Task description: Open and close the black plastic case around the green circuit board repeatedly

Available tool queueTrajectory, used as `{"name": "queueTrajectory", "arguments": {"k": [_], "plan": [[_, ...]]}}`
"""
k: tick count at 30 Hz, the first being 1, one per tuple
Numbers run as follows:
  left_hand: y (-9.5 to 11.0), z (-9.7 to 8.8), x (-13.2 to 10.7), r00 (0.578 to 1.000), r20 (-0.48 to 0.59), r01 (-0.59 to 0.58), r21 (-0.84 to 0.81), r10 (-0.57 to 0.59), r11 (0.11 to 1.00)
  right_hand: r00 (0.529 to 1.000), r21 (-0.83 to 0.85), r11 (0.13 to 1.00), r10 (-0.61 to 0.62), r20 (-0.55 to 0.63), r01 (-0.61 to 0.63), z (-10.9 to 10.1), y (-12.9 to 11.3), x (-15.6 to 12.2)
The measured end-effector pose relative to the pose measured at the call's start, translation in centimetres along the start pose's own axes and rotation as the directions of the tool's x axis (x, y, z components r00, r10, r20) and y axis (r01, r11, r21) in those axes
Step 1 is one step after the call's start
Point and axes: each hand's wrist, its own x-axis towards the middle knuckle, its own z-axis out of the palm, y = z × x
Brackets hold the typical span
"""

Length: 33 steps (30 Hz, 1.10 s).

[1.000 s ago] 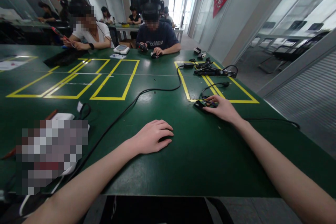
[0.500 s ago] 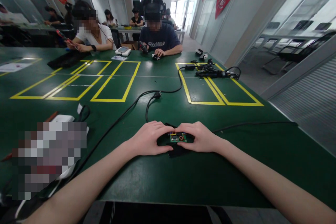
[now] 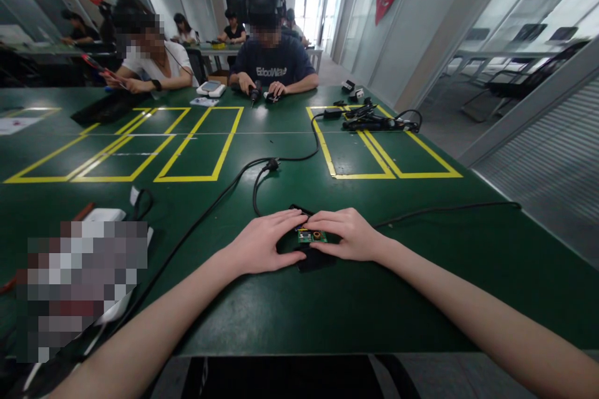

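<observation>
A small black device with an exposed green circuit board (image 3: pixel 309 237) lies on the green table (image 3: pixel 355 299) right in front of me. My left hand (image 3: pixel 264 242) cups its left side, fingers curled round it. My right hand (image 3: pixel 349 234) holds its right side, fingers pressed over the top edge. The fingertips of both hands almost meet above the board. A thin black cable (image 3: pixel 256 184) with a plug runs from the device toward the table's middle.
Yellow tape boxes (image 3: pixel 196 143) mark the table. A heap of black chargers and cables (image 3: pixel 374 120) lies at the back right. A white object and a pixelated patch (image 3: pixel 84 280) sit at my left. Two people sit across the table, with others at tables behind them.
A second ago my right hand reached to the device at the right yellow box; it has since dragged it in front of me, and both hands now close on it.
</observation>
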Motion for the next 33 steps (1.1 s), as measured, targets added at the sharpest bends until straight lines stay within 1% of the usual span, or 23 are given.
{"name": "queueTrajectory", "arguments": {"k": [3, 7, 12, 16, 24, 29, 33], "plan": [[-0.2, -0.1, 0.0, 0.999, -0.027, -0.019, -0.016, 0.018, 1.0, 1.0, 0.021, 1.0, 0.0, 0.003, 0.0, -0.1, -0.1, 0.2], [-0.1, -0.3, 0.3, 0.995, -0.093, -0.045, -0.043, 0.041, 0.998, 0.997, 0.073, 0.995, 0.062, 0.054, -0.066, -0.3, -0.2, 0.4], [-0.1, -0.3, 0.5, 0.997, -0.072, -0.018, -0.042, 0.015, 0.999, 0.991, 0.101, 0.989, 0.101, 0.084, -0.109, -0.3, -0.1, 0.2], [-0.4, -0.1, 0.3, 0.996, -0.087, 0.015, -0.028, -0.018, 0.999, 0.986, 0.055, 0.987, 0.148, 0.082, -0.153, -0.3, 0.0, 0.2], [-0.7, 0.3, 0.3, 0.997, -0.079, -0.008, -0.052, 0.004, 0.999, 0.975, -0.12, 0.973, 0.208, 0.078, -0.198, -0.4, 0.5, 0.3], [-0.6, 0.0, 0.5, 0.999, -0.046, 0.02, 0.045, -0.018, 0.999, 0.973, -0.175, 0.963, 0.219, 0.067, -0.205, -0.2, 0.2, 0.4], [-0.9, -0.5, 0.6, 0.997, -0.016, 0.075, 0.119, -0.074, 0.99, 0.973, -0.18, 0.958, 0.231, 0.022, -0.224, 0.7, -0.2, 0.5]]}}
